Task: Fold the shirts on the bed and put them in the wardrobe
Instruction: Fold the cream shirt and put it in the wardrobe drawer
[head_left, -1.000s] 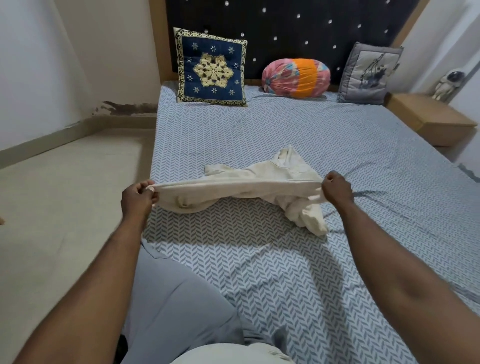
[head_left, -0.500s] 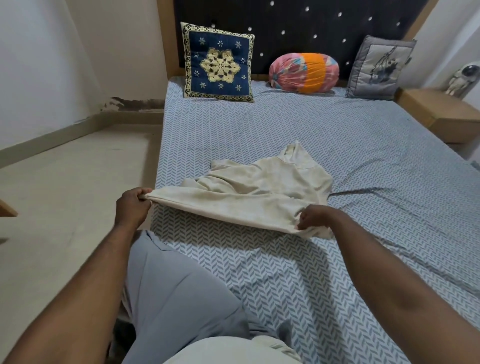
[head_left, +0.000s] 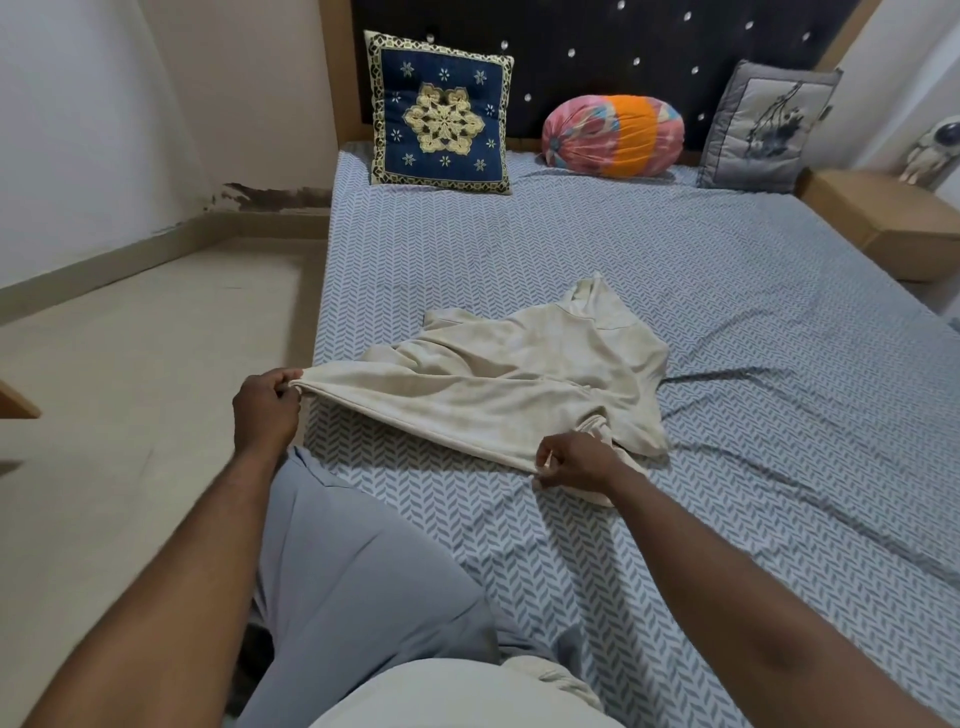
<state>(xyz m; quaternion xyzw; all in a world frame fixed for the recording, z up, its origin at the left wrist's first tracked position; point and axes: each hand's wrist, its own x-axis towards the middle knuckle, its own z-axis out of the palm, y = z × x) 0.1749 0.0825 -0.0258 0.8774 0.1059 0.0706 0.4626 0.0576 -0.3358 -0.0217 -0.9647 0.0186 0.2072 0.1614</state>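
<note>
My left grip (head_left: 265, 410) pinches the hem of the cream shirt (head_left: 509, 384) at 9 o'clock, right grip (head_left: 571, 462) pinches it around 5, shirt lying rumpled on the bed (head_left: 701, 270).

The shirt (head_left: 519, 384) at centre frame is soft, matt cream cloth, creased, and the bed sheet (head_left: 675, 249) under it is thin matt printed cloth, wrinkled toward the right. At the top, the headboard (head_left: 597, 47) is dark padded fabric set with glossy studs. The bedside table (head_left: 883, 218) at upper right is smooth, matt pale wood.
</note>
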